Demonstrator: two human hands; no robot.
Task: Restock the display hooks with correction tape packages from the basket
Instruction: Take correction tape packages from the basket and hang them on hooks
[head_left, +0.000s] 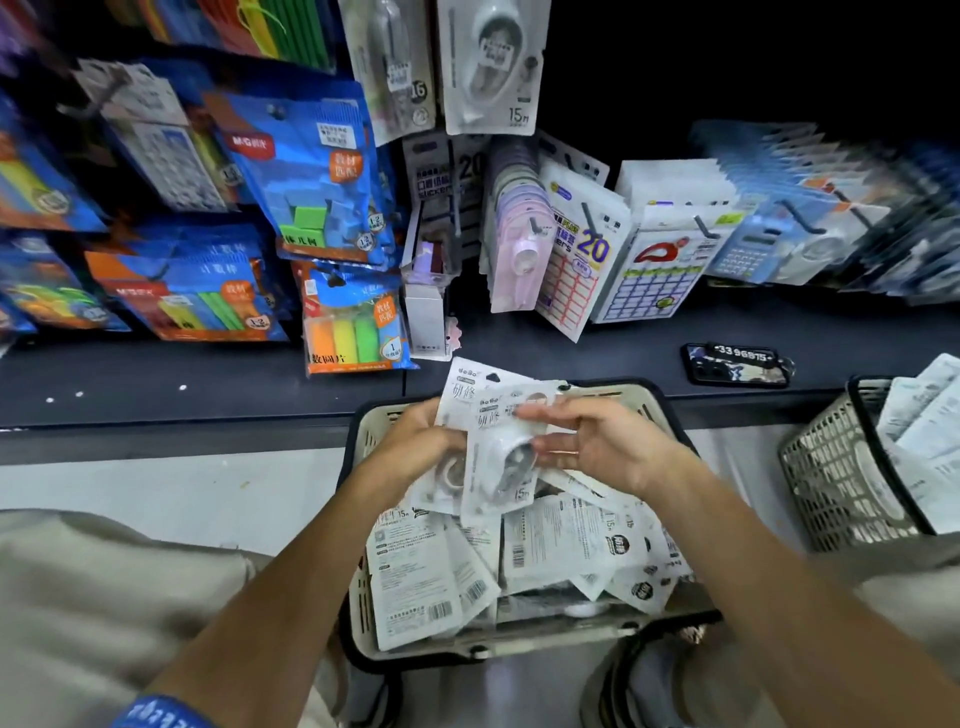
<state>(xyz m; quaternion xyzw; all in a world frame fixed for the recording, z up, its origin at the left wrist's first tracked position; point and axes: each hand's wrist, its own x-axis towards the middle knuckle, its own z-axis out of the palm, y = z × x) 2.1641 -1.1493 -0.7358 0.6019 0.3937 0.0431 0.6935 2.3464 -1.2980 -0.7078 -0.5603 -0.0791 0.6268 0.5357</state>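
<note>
While both forearms reach forward over the basket (363, 618), the left hand (421, 447) grips a small fanned stack of correction tape packages (498, 447), its fingers curled round their left edge. The right hand (597, 447) meets the same stack from the right, its fingers fairly straight and spread, the fingertips (540, 446) touching the front package; whether the thumb pinches it I cannot tell. The held stack hangs just above the far half of the basket, which sits near the person, against the edge of the dark shelf (597, 338). More white packages lie loose in the basket (561, 551), some face down with barcodes showing.

On the far wall, two hanging correction tape packages (491, 67) show at the top, one marked 15m. Left of them hang blue packets of coloured blocks and sticks (306, 171). To the right, label sheets (582, 254) and calculators (753, 249) hang on hooks. A phone (737, 364) lies flat on the shelf to the right, and a second mesh basket (831, 478) holding white packets stands at the far right.
</note>
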